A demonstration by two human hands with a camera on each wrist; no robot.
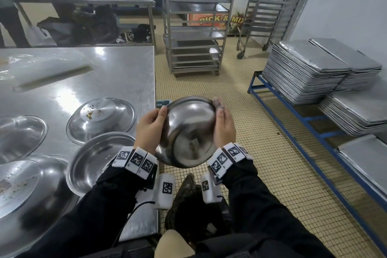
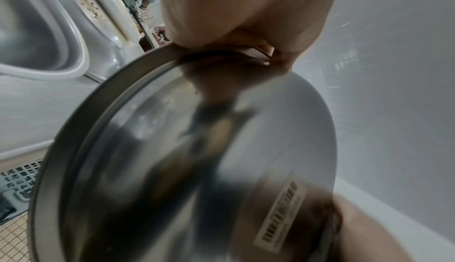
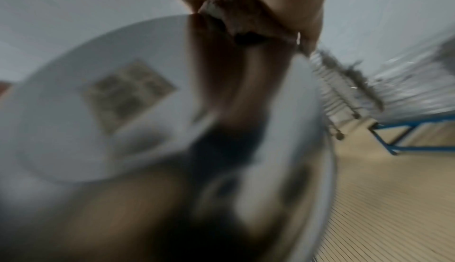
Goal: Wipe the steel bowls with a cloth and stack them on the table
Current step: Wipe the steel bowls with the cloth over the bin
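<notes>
Bowl (image 1: 188,132) held off table (image 1: 117,73) edge, underside up; left hand (image 1: 149,126) grips rim, right hand (image 1: 224,125) presses cloth (image 1: 218,103) at far rim; best: steady rim, wipe in full circles

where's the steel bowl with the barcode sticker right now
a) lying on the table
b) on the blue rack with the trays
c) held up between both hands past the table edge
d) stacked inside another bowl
c: the steel bowl is gripped by the left hand and right hand, over the tiled floor beside the table.
</notes>
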